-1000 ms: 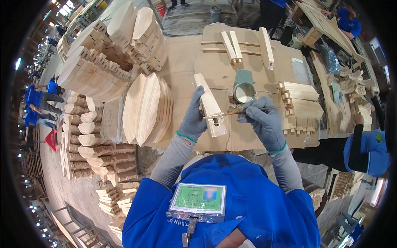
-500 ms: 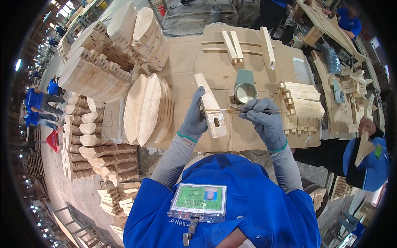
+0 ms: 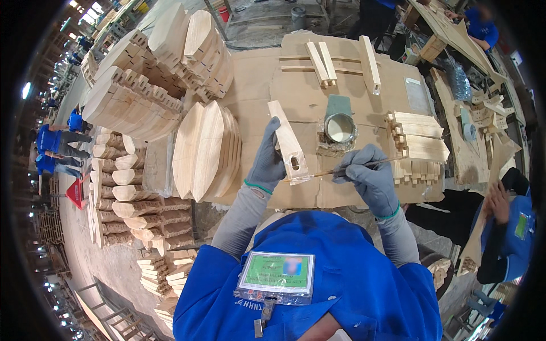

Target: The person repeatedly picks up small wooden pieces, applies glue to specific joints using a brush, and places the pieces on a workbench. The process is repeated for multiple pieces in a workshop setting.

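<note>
My left hand (image 3: 266, 152), in a grey glove, is closed around a pale wooden bar (image 3: 288, 136) with an oval slot close to its near end. The gloved right hand (image 3: 369, 175) pinches a thin brown stick (image 3: 325, 172). The stick's tip reaches the bar's near end, just below the slot, where the wood looks wet. Beyond the right hand, a cup of whitish liquid (image 3: 341, 128) sits on the cardboard-covered table (image 3: 256, 74), with a green flat piece (image 3: 338, 104) behind it.
Wooden blocks with tenons (image 3: 420, 136) are stacked at the right. Several loose wooden bars (image 3: 369, 65) lie at the far side. Curved wooden panels (image 3: 202, 150) stand at the left, near taller stacks (image 3: 128, 105). A co-worker (image 3: 506, 221) handles a wooden part close by on the right.
The stick has moved from above the slot down to the bar's near end, and my right hand has come slightly nearer. The co-worker at right has shifted the wooden part.
</note>
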The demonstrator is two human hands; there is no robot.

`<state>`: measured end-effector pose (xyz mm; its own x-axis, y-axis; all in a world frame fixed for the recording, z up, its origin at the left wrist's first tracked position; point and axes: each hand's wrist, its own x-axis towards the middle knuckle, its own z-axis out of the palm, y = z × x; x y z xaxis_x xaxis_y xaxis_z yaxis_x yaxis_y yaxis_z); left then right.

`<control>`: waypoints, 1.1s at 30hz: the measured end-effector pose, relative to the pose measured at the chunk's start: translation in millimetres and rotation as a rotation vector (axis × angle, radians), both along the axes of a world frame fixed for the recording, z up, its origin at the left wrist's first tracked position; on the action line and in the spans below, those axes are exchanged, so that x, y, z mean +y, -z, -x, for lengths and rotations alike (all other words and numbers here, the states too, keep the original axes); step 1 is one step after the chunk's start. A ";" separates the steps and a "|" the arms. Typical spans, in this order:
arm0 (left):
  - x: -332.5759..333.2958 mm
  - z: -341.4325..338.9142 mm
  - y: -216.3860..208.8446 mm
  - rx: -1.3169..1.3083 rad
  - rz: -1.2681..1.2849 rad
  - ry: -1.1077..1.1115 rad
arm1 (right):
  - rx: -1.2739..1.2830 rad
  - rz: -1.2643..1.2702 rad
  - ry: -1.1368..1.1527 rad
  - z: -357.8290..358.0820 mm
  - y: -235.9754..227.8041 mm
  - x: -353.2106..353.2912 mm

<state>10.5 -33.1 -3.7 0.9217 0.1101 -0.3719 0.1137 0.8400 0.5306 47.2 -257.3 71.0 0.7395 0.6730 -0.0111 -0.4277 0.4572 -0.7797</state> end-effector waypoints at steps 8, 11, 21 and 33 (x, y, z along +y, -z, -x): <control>0.3 -2.1 0.3 0.006 -0.031 0.001 | -0.142 -0.075 -0.072 -5.5 12.1 -1.7; -1.2 -3.3 -0.8 0.003 -0.037 -0.004 | -0.179 -0.073 -0.028 -9.2 13.0 -1.8; 13.0 -11.2 17.3 0.048 0.065 -0.066 | -0.275 -0.021 0.222 20.4 5.2 -4.7; 10.5 -13.5 10.3 0.096 0.062 -0.195 | -0.590 0.133 0.492 29.1 7.2 8.0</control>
<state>24.0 -22.6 -14.0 0.8454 0.2571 -0.4681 -0.0068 0.8816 0.4719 18.1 -249.3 63.8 0.8615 0.2866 0.4191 0.3025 0.3733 -0.8770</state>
